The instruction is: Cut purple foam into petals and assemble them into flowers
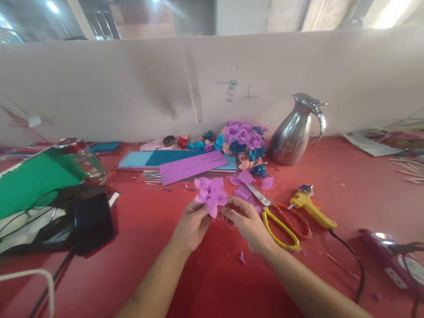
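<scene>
A purple paper flower (pixel 209 193) is held up over the red table. My left hand (pixel 192 226) pinches it from below. My right hand (pixel 245 221) is closed at the flower's right side, its fingertips touching the lower right petals. Just beyond my right hand lie loose purple petals (pixel 244 191) and scissors (pixel 280 228) with one yellow and one red handle. Behind the flower, a purple paper strip (pixel 192 167) rests on blue sheets (pixel 134 159). A purple scrap (pixel 242 257) lies below my right hand.
A yellow glue gun (pixel 313 210) and a steel jug (pixel 292 131) stand to the right, near finished paper flowers (pixel 244 139). A pink power box (pixel 398 262) is far right. On the left are a glass jar (pixel 91 162), a phone (pixel 94 224) and a green board (pixel 26 202).
</scene>
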### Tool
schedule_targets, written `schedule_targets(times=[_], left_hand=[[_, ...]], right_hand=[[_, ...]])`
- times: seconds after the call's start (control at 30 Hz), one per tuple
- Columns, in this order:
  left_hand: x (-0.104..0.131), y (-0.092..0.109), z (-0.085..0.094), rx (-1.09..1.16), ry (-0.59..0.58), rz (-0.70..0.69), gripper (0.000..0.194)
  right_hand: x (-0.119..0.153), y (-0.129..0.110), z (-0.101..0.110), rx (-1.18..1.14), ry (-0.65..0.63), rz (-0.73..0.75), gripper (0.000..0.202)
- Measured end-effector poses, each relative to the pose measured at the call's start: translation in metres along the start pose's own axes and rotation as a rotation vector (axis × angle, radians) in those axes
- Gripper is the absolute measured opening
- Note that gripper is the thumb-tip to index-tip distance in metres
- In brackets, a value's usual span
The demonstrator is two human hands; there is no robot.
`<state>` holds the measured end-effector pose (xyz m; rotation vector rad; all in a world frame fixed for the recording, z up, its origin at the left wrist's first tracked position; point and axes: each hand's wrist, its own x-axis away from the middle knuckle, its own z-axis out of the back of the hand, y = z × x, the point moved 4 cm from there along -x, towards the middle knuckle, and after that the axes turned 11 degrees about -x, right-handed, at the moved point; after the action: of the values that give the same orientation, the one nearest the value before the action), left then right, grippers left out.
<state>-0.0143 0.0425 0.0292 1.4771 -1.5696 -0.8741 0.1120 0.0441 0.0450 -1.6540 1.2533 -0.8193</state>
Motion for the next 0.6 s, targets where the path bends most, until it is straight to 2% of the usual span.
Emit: schedule_targets(times=[0.27, 0.47, 0.6], left_hand=[[-0.001, 0.001, 0.004, -0.002, -0.026, -0.047, 0.016], [-0.006, 0.002, 0.012, 0.066, 0.078, -0.048, 0.017], [-0.01, 0.001, 0.015, 0.124, 0.088, -0.067, 0.017]], right_hand=[[0.002, 0.005, 0.001, 0.141, -0.001, 0.048, 0.016], [-0.002, 0.022, 0.007, 0.312, -0.023, 0.115, 0.019], [-0.005, 0.03, 0.011, 0.447, -0.013, 0.111, 0.02]])
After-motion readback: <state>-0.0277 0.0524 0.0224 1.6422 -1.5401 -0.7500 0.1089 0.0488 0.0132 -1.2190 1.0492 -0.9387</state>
